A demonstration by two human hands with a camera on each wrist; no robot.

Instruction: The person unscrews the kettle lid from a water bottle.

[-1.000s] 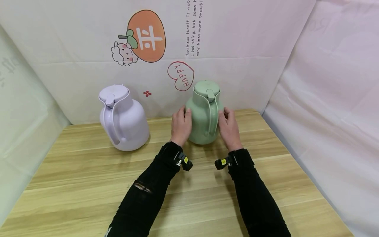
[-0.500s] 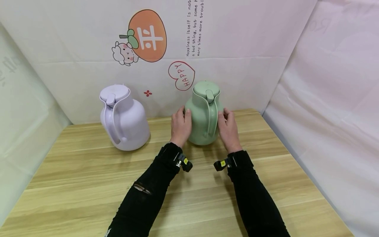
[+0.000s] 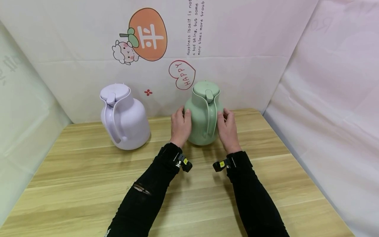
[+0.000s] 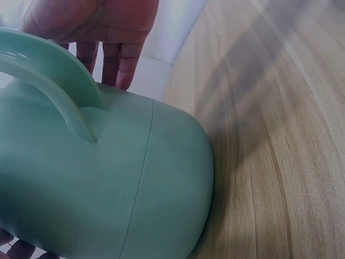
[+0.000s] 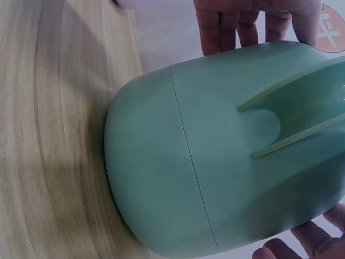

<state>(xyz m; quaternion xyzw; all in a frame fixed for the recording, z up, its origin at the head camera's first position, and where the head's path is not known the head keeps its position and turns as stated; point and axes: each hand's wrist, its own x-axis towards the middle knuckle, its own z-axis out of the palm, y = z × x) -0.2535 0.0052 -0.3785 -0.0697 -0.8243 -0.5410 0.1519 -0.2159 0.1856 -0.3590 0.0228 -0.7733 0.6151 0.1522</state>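
I see the left hand (image 3: 181,126) and the right hand (image 3: 228,130) curved around the rounded, mint-green, plastic-looking jug (image 3: 199,126), upright on the pale wood-grained tabletop (image 3: 195,204). Grasping seems already done; letting go, not yet.

Arms (image 3: 151,177) outstretched, left hand (image 3: 181,127) and right hand (image 3: 227,132) facing inward

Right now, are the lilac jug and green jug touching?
Apart. The head view shows it: a wide gap between the lilac jug and the green jug, with wooden tabletop and white backdrop visible in it.
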